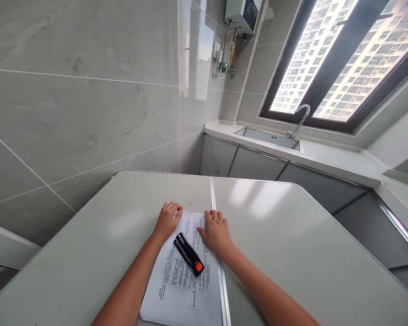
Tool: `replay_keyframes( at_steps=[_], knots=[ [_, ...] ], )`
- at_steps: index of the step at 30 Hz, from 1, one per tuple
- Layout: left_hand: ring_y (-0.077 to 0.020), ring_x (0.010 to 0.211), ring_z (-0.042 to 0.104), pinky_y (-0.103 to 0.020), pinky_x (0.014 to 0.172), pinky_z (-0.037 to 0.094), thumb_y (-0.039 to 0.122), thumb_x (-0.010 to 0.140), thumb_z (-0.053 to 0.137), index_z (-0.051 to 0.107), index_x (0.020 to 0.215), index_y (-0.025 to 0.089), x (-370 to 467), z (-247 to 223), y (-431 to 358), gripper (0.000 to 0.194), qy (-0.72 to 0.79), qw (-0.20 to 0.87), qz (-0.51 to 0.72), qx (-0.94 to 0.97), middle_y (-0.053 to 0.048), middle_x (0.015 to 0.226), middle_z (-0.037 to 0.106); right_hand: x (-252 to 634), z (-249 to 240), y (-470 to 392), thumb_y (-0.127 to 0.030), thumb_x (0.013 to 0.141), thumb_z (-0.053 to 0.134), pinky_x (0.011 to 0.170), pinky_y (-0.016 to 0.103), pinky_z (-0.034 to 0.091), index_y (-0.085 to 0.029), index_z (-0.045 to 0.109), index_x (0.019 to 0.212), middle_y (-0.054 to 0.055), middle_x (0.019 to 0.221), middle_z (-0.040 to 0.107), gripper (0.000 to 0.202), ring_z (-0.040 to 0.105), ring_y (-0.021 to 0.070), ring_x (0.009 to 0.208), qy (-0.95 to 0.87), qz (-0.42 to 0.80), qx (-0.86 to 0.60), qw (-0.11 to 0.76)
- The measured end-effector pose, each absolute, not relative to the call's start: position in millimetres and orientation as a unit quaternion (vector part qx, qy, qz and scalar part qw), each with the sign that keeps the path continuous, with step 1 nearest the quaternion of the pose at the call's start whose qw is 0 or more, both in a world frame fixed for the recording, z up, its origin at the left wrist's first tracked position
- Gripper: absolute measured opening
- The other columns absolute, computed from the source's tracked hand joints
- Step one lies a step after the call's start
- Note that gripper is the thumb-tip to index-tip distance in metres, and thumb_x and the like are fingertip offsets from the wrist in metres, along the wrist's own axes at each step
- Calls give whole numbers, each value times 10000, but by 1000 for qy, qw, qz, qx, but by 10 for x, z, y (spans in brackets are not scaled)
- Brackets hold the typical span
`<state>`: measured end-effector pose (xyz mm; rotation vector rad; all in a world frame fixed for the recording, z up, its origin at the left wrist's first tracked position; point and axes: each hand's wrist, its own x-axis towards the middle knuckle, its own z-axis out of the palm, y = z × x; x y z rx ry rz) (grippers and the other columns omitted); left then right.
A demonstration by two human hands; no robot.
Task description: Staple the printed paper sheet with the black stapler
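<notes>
Printed sheets of paper (168,301), with text lines running across them, lie on the table along its white centre seam. A black stapler (187,251) with an orange end rests slantwise on top of the paper. At the upper left corner of the sheets, my left hand (168,222) has its fingers curled over the edge and its thumb against the paper. My right hand (217,231) lies at the upper right corner, thumb stretched out on the print and fingers spread along the edge. Neither hand touches the stapler.
The pale glossy table (275,235) has a raised seam (224,290) down the middle. Beyond it stand a counter with a sink (272,137) and a curved faucet (301,122) below a window. A grey tiled wall (88,113) runs along the left.
</notes>
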<state>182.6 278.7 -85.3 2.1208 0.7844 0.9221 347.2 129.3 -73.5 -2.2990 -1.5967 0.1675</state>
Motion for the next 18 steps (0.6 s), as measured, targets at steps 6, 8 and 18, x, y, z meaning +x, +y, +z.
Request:
replay_keyframes(
  at_steps=[6,8,18],
  knots=[
    [-279,1264,535,-470,1090,348,152,919,551,648,1209,257,1866,-927,2745,324,259,134,232,928,-70,1360,635,3751,-622,1452,-380,825,730,898,387,465,-204,618,998,105,1114,632,271,562,298,1107,-533,172,-798,222],
    [-261,1178,577,-454,1052,363,191,968,512,641,1136,244,1855,-925,2748,220,270,142,222,926,-62,1237,683,3809,-612,1410,-329,825,701,813,327,472,-222,578,1013,48,1016,652,249,607,233,974,-522,228,-768,292],
    [-243,968,585,-385,865,411,211,998,449,579,959,227,1854,-979,2772,136,335,165,236,897,-44,999,660,3433,-757,786,-260,956,491,725,309,479,-183,475,1335,74,947,690,387,651,237,882,-498,237,-767,328]
  ],
)
